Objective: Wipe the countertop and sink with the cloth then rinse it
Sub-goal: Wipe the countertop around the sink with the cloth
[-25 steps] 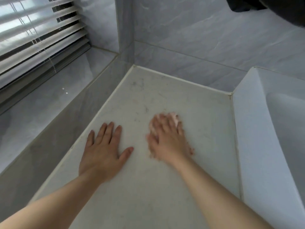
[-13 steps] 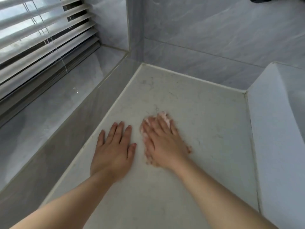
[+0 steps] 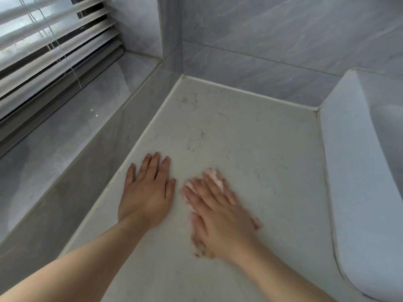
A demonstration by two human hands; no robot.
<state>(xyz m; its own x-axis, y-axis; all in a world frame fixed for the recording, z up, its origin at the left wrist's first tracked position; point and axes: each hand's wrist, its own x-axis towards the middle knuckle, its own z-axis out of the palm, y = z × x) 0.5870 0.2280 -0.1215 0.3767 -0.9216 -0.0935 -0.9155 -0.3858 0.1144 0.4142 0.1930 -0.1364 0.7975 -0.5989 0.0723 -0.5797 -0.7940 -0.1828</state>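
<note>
A pale marbled countertop (image 3: 250, 136) fills the middle of the view, with faint dark marks toward its far corner. My right hand (image 3: 218, 216) lies flat on a small pink cloth (image 3: 216, 178), fingers straight and pressing it to the stone; only the cloth's edges show past my fingertips and beside my palm. The hand is blurred. My left hand (image 3: 148, 192) rests flat on the countertop just left of it, fingers straight, holding nothing. The white sink (image 3: 357, 171) rises along the counter's right edge, its basin partly cut off by the frame.
Grey tiled walls (image 3: 272, 46) close the counter at the back. A lower grey ledge (image 3: 65, 138) runs along the left under a window with slatted blinds (image 3: 43, 40). A caulk line borders the counter on the left, back and right.
My right hand with the cloth has slid back toward me and to the right, away from my left hand. My left hand has stayed in place. The camera has tilted slightly.
</note>
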